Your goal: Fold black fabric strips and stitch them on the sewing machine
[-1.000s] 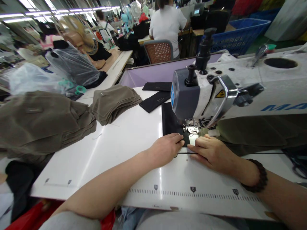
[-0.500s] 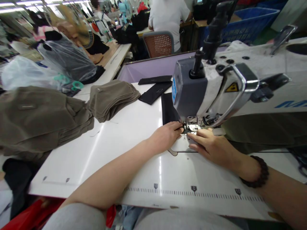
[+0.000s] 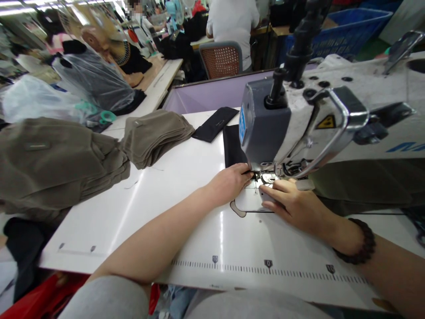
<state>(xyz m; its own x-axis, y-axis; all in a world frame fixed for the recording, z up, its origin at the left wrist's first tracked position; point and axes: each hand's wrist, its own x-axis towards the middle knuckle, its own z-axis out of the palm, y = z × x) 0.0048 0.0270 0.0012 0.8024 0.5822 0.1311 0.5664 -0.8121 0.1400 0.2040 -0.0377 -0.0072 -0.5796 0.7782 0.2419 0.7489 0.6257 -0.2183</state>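
A black fabric piece [image 3: 233,146] lies on the sewing machine [image 3: 265,119] bed, its near end under the head by the presser foot. My left hand [image 3: 232,180] is at that near end, fingers together and pressed on the cloth left of the needle. To the right of the needle plate [image 3: 267,178], my right hand [image 3: 288,199] rests with fingers stretched out, fingertips at the plate's front edge. The machine head and my fingers hide part of the stitching spot. A finished-looking black fabric piece [image 3: 215,124] lies at the table's back edge.
Two stacks of brown-green fabric pieces, a large one [image 3: 49,164] and a smaller one [image 3: 156,137], sit on the left. Brown-green cloth [image 3: 361,181] lies under the machine arm. Behind the table are a purple-walled trough [image 3: 199,95], a chair [image 3: 222,60] and a seated person [image 3: 232,26].
The black fabric under my left hand has slid slightly away from me, and that hand moved a little with it. One of two black pieces at the back edge is out of sight.
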